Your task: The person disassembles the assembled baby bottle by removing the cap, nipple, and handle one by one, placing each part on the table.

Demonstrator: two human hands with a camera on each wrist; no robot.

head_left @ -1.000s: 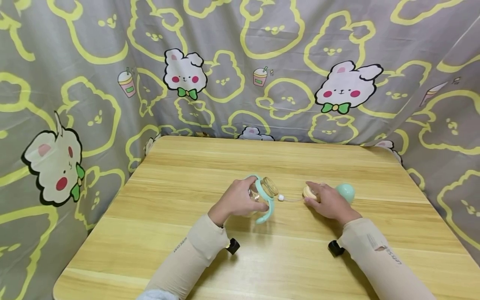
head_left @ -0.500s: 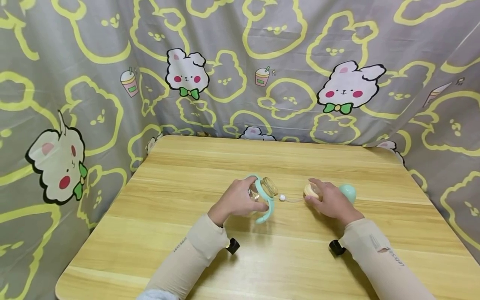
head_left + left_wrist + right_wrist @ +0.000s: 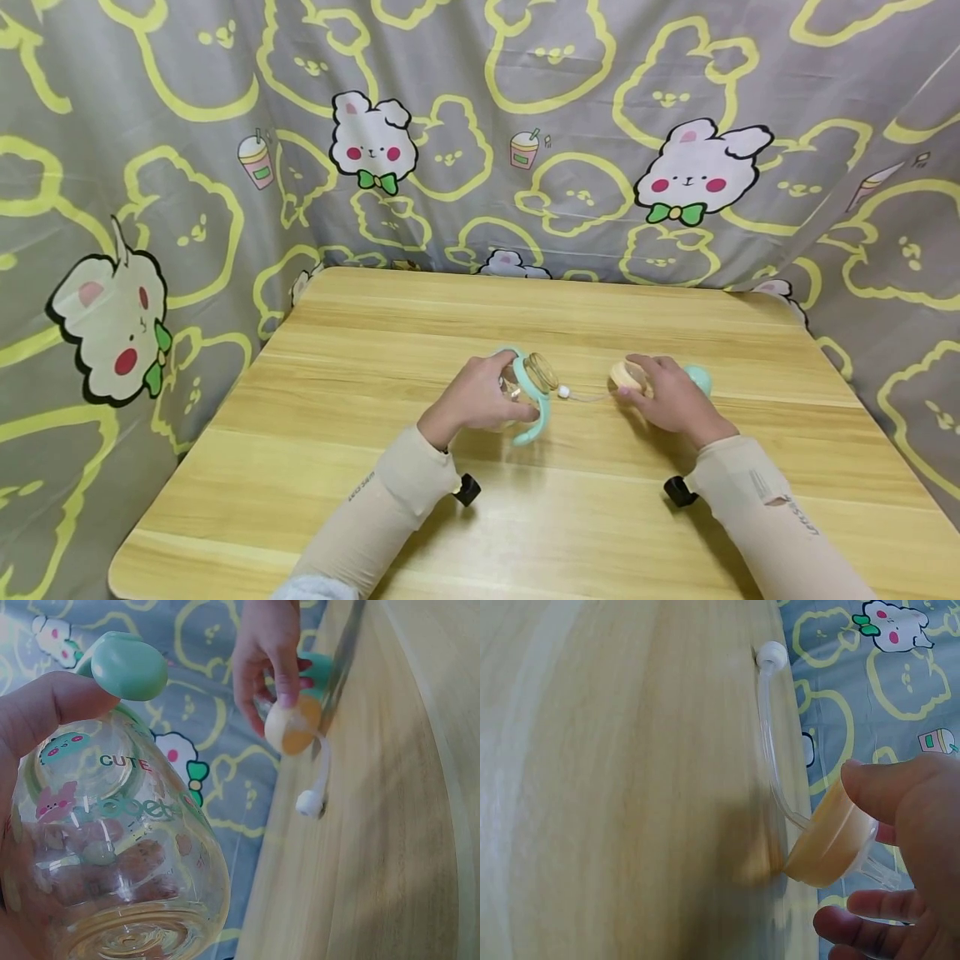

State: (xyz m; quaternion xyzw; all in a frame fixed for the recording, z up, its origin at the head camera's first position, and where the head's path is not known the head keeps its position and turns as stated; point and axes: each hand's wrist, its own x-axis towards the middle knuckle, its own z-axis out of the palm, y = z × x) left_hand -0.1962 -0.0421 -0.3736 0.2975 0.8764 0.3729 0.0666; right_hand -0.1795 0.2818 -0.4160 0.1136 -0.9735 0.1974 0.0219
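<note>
In the head view my left hand [image 3: 480, 393] grips a clear baby bottle [image 3: 538, 372] with mint-green handles, its uncapped neck tilted up to the right. Printed pictures and the word CUTE show on the bottle [image 3: 142, 787] in the left wrist view. To the right, my right hand [image 3: 670, 398] pinches the cream collar ring [image 3: 622, 377] of the bottle's straw top, thumb on its edge. A clear nipple [image 3: 877, 871] sticks out of the ring's far side, partly behind the fingers. From the ring a thin straw [image 3: 768, 742] runs towards the bottle, ending in a white weight [image 3: 564, 392].
A rounded mint-green cap [image 3: 699, 380] stands on the wood-grain table [image 3: 360, 333] just behind the right hand, partly hidden by it. A grey curtain [image 3: 465, 150] with yellow outlines and rabbit faces hangs around the back and sides of the table.
My right hand has shifted slightly to the right, and the collar ring has tilted and shifted slightly with it. The left hand and bottle stay nearly still.
</note>
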